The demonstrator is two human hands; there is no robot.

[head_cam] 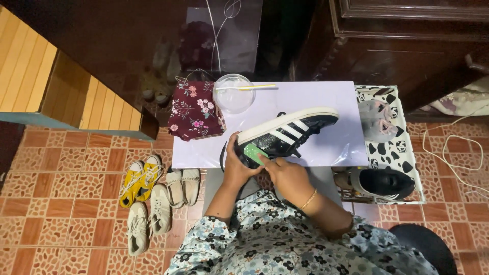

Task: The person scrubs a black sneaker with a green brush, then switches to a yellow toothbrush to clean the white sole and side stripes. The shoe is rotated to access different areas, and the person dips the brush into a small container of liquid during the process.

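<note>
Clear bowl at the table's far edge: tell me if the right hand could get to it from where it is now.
Probably yes. The right hand presses a green pad on the black shoe; the bowl sits beyond on bare table. Only the shoe lies between, low enough to reach over.

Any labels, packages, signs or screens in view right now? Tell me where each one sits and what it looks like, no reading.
Green patch: on the heel of the black sneaker with white stripes, between the left hand and right hand; small, roughly rectangular, bright green with pale marks.
Cow-print box: right of the white table; rectangular, white with black patches.
No signs or screens visible.
</note>
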